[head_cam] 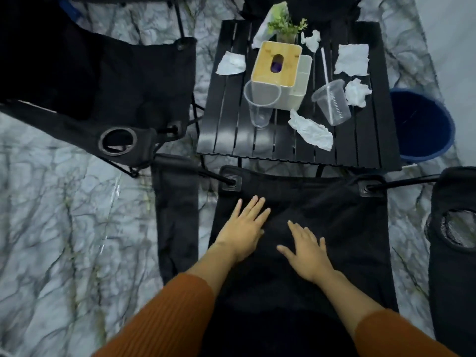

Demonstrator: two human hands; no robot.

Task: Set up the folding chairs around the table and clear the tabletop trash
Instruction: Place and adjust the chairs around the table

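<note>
The black fabric folding chair (322,215) stands unfolded just before the black slatted table (365,140), both hands pressed flat on its seat, fingers spread and gripping nothing: left hand (244,225), right hand (307,249). On the table lie crumpled white tissues (310,130), two clear plastic cups (260,104) and a bamboo-lidded tissue box (277,64). A blue bin (422,124) stands beside the table.

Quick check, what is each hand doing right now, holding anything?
Left hand: open, flat on the chair seat, holding nothing.
Right hand: open, flat on the same seat, holding nothing.
</note>
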